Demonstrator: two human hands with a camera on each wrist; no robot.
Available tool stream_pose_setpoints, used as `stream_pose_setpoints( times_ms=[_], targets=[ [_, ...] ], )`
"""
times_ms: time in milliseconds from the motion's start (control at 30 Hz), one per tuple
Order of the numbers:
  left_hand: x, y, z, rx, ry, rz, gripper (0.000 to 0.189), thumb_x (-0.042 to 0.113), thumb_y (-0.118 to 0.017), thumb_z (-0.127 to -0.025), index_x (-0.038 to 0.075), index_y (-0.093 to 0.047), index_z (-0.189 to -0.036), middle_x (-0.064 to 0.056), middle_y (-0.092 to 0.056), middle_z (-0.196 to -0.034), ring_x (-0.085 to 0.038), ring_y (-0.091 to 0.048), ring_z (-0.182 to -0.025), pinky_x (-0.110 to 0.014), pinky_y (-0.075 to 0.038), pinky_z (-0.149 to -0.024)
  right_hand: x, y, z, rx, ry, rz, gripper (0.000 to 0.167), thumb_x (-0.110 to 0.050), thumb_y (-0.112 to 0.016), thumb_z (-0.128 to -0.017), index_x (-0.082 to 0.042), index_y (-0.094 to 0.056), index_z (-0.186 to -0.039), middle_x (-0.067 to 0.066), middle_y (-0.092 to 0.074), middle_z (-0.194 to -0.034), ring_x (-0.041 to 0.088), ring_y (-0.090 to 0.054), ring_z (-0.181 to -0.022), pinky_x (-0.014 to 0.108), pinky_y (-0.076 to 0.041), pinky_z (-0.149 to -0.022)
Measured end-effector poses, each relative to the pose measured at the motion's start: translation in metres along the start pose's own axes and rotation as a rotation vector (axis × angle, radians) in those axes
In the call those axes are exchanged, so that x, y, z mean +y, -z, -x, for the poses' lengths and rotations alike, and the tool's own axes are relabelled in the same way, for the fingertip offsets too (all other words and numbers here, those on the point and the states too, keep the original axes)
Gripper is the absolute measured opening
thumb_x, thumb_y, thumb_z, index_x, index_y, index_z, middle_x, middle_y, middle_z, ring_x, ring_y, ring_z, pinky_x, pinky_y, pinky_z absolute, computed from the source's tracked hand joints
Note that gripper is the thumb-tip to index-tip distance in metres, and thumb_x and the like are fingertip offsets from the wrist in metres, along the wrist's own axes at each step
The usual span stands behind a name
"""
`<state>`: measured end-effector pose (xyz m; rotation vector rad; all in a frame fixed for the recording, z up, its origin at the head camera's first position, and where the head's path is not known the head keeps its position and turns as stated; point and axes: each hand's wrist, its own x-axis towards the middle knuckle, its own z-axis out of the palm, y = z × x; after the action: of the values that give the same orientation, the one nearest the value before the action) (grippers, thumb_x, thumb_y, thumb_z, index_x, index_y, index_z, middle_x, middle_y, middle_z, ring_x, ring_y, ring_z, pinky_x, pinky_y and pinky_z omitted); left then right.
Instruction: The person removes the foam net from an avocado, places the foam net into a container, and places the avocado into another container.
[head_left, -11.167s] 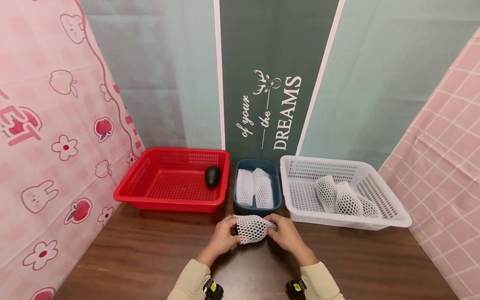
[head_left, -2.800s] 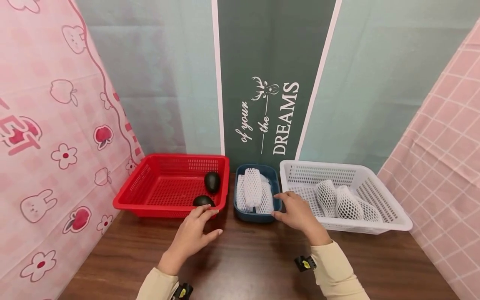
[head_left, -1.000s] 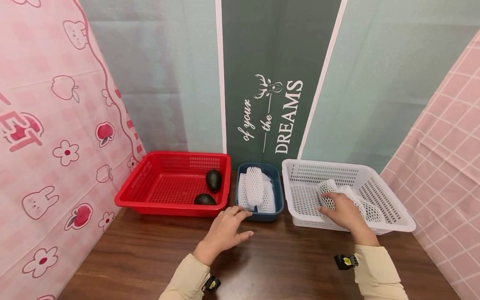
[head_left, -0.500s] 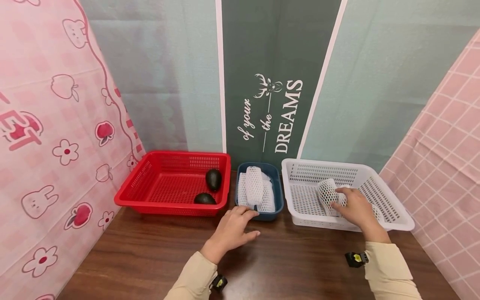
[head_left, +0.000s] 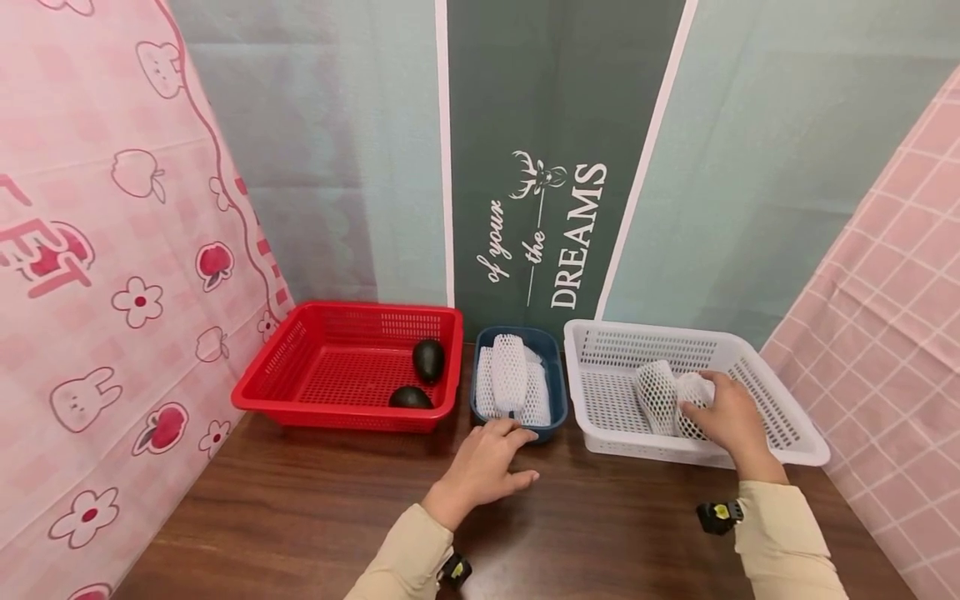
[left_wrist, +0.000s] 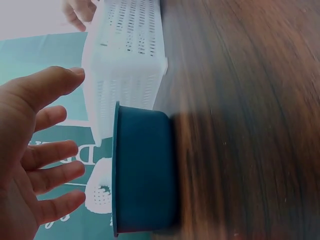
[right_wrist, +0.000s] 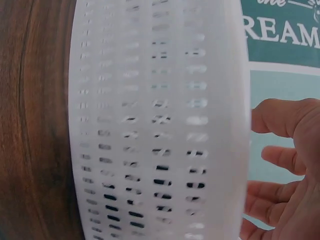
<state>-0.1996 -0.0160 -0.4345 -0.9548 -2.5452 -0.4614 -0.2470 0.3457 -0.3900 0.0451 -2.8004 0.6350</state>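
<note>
My right hand (head_left: 731,417) reaches into the white basket (head_left: 611,446) at the right, its fingers spread loosely over the fruit in white foam net sleeves. One netted fruit (head_left: 657,398) lies to the left of the hand; a second netted fruit (head_left: 692,400) sits right at the thumb and fingertips. The hand covers the spot farther right where another lay. The right wrist view shows loosely extended fingers (right_wrist: 280,117) beyond the basket wall. My left hand (head_left: 487,467) hovers with relaxed fingers by the front rim of the blue bin (head_left: 555,375), which holds several white foam net sleeves (head_left: 509,372).
A red basket (head_left: 337,414) stands at the left with two dark avocados, one avocado (head_left: 428,360) at its right side and another avocado (head_left: 410,397) near the front wall. All containers stand on a brown wooden table (head_left: 600,533) against hanging cloths.
Both hands earlier held a netted fruit; now a second avocado lies in the red basket and another sleeve tops the bin. My right hand has since moved rightward across the white basket.
</note>
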Motion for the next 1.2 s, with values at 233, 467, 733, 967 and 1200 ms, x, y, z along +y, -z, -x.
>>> stream_pose_setpoints(
  times_ms=[233,467,733,967,1200],
  targets=[
    [0.001,-0.010,0.000,-0.006,-0.011,0.010,0.044,0.042,-0.073,-0.076,0.017,-0.066,-0.112,-0.002,-0.058,-0.103,-0.018,-0.054,-0.093,-0.033,-0.046,-0.074,0.015,-0.001,-0.008,-0.090,-0.070,0.000,0.071,-0.021,-0.068,-0.079,0.021,-0.033,-0.125,0.045,-0.040,-0.112,0.057,-0.041,-0.101,0.062,-0.036,-0.079],
    [0.001,-0.019,0.003,-0.082,0.011,0.015,0.045,0.043,-0.072,-0.076,0.018,-0.065,-0.114,-0.001,-0.058,-0.105,-0.018,-0.055,-0.092,-0.031,-0.045,-0.073,0.021,-0.005,-0.017,-0.214,-0.094,0.023,0.076,-0.024,-0.074,-0.073,0.023,-0.037,-0.120,0.042,-0.048,-0.107,0.052,-0.049,-0.093,0.058,-0.040,-0.076],
    [-0.002,-0.026,0.008,-0.219,0.077,0.038,0.046,0.043,-0.074,-0.075,0.021,-0.065,-0.114,0.001,-0.058,-0.104,-0.016,-0.055,-0.094,-0.032,-0.045,-0.074,0.029,-0.019,-0.020,-0.246,-0.134,0.060,0.079,-0.023,-0.081,-0.062,0.021,-0.040,-0.113,0.039,-0.049,-0.102,0.052,-0.048,-0.091,0.061,-0.036,-0.078],
    [-0.003,-0.029,0.010,-0.205,0.068,0.048,0.046,0.043,-0.074,-0.074,0.019,-0.066,-0.112,0.000,-0.058,-0.102,-0.017,-0.055,-0.093,-0.033,-0.045,-0.073,0.028,-0.020,-0.019,-0.263,-0.116,0.082,0.076,-0.019,-0.079,-0.063,0.022,-0.038,-0.113,0.040,-0.048,-0.102,0.055,-0.046,-0.092,0.064,-0.032,-0.081],
    [-0.005,-0.028,0.009,-0.184,0.043,0.059,0.045,0.043,-0.074,-0.075,0.018,-0.066,-0.111,0.000,-0.058,-0.100,-0.016,-0.055,-0.091,-0.031,-0.045,-0.072,0.028,-0.018,-0.019,-0.250,-0.110,0.063,0.074,-0.018,-0.077,-0.065,0.022,-0.036,-0.113,0.041,-0.047,-0.101,0.055,-0.046,-0.092,0.063,-0.033,-0.079]
  ],
)
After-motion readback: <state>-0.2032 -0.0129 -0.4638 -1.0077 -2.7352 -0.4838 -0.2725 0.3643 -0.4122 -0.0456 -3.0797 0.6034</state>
